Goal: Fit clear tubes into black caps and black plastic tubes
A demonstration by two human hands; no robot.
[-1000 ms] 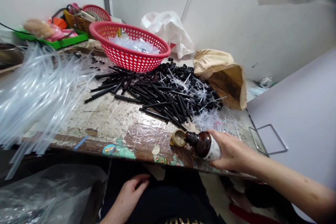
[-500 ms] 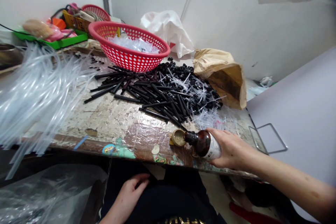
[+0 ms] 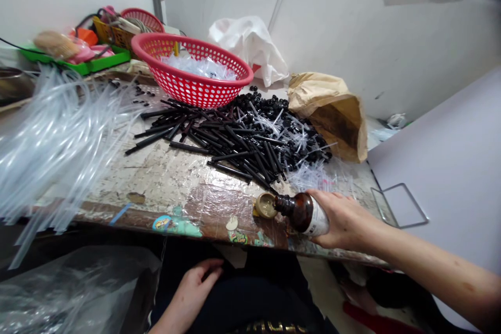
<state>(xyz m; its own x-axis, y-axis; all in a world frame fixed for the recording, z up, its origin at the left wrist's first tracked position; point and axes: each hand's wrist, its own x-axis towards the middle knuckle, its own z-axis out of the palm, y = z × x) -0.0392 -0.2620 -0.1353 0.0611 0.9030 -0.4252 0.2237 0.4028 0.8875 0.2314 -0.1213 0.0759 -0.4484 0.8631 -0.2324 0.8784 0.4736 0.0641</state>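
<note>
We are grasping a glossy dark-brown, white-labelled bottle in our right hand, holding it tilted with its ridged neck at the rim of a small, round, tan cup near the front edge of the scuffed, tape-patched worktop; our left hand is lying loosely curled below, seemingly holding nothing. We are judging the pouring to be partway along: the cup's inside is gleaming as if wet, but we are seeing no stream, so what is left is unclear. Beyond, straight, stiff-looking black plastic tubes are lying heaped, while limp, shiny clear plastic tubing is drooping at the left
</note>
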